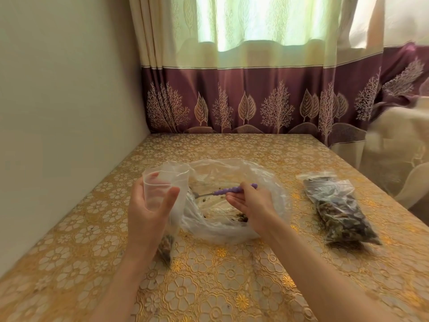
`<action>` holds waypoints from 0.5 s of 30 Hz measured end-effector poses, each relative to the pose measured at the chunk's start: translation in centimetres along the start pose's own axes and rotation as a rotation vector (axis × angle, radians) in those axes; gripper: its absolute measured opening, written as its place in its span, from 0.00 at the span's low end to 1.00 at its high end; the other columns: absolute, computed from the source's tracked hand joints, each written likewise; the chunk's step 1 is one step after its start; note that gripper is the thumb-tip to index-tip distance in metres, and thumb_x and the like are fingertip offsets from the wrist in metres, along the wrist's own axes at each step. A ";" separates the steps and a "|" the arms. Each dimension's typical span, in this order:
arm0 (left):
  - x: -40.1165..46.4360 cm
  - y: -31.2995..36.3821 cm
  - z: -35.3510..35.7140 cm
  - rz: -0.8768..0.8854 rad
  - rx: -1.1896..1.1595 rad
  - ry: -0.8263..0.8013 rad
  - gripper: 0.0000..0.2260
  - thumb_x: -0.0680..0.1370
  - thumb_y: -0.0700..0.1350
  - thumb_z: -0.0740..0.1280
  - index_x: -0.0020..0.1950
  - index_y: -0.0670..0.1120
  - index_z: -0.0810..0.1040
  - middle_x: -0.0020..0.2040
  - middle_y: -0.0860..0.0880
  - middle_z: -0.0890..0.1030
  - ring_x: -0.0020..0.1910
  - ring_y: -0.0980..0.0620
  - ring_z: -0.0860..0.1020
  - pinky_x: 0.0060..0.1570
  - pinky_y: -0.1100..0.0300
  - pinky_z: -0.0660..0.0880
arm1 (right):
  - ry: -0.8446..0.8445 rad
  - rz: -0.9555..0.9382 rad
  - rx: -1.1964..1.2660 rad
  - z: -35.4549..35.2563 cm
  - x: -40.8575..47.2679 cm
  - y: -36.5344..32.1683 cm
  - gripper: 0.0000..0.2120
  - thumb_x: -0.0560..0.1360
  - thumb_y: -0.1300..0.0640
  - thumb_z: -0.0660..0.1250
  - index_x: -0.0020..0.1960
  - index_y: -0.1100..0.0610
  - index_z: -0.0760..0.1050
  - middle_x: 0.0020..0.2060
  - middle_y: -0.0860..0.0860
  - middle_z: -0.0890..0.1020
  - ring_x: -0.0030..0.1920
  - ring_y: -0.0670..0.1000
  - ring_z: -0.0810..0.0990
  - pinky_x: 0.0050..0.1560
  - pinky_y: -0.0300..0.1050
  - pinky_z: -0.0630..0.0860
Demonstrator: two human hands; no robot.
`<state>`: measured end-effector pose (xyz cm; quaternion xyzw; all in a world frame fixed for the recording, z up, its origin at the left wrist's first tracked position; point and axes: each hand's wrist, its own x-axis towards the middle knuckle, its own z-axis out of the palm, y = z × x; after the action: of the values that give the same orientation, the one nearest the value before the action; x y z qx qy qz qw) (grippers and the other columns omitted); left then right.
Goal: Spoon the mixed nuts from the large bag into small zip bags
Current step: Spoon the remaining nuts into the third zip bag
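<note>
The worktop [232, 287] wears a gold cloth embossed with flowers. Behind it hangs a curtain [243, 96], cream above, plum below, patterned with pale trees and leaves. A plain wall [65, 101] stands at left; sheer white fabric [399, 145] drapes at right.

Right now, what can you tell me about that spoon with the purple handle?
The spoon has a purple, ridged, plastic-looking handle and a thin metal neck leading to a metal bowl. It lies nearly level, handle to the right, bowl to the left. The right hand grips the handle; the bowl reaches inside the large clear bag, which is almost empty, above a few leftover nuts. The bowl's contents are too blurred to tell.
</note>
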<state>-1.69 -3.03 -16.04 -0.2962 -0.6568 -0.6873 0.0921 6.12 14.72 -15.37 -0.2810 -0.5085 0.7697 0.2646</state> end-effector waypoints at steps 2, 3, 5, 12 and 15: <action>0.0 0.0 0.0 -0.004 -0.006 0.001 0.37 0.59 0.74 0.67 0.61 0.54 0.71 0.49 0.57 0.80 0.46 0.66 0.80 0.39 0.73 0.75 | 0.012 -0.007 -0.002 -0.1 -0.2 -0.4 0.14 0.78 0.67 0.55 0.40 0.69 0.77 0.36 0.60 0.85 0.32 0.49 0.81 0.36 0.37 0.80; 0.0 0.0 0.0 -0.006 -0.003 0.000 0.37 0.59 0.74 0.67 0.61 0.53 0.71 0.49 0.57 0.80 0.46 0.66 0.80 0.39 0.73 0.75 | 0.019 -0.017 0.000 -0.2 -0.3 -0.7 0.15 0.78 0.67 0.56 0.38 0.68 0.77 0.35 0.60 0.85 0.31 0.49 0.81 0.36 0.38 0.80; 0.0 -0.1 0.0 -0.011 0.011 0.000 0.37 0.59 0.75 0.66 0.61 0.54 0.71 0.47 0.59 0.81 0.45 0.66 0.79 0.39 0.73 0.75 | 0.027 -0.044 0.013 -0.4 -0.5 -1.4 0.17 0.78 0.67 0.57 0.34 0.66 0.78 0.33 0.59 0.85 0.30 0.49 0.80 0.35 0.38 0.80; 0.1 -0.5 -0.1 -0.043 0.082 -0.011 0.39 0.57 0.77 0.65 0.61 0.55 0.71 0.47 0.57 0.80 0.44 0.66 0.79 0.45 0.59 0.77 | 0.024 -0.196 0.010 -0.9 -1.7 -4.5 0.23 0.78 0.66 0.59 0.27 0.60 0.80 0.28 0.55 0.83 0.27 0.47 0.80 0.33 0.38 0.79; 0.2 -0.5 -0.2 -0.060 0.098 -0.010 0.39 0.58 0.76 0.66 0.61 0.53 0.71 0.48 0.56 0.81 0.45 0.62 0.80 0.46 0.52 0.79 | 0.019 -0.281 0.026 -0.7 -2.4 -5.8 0.16 0.78 0.64 0.59 0.34 0.63 0.79 0.29 0.55 0.83 0.29 0.49 0.81 0.32 0.37 0.80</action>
<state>-2.17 -3.10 -16.33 -0.2750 -0.6987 -0.6553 0.0827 8.96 15.52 -9.79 -0.2108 -0.5301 0.7291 0.3781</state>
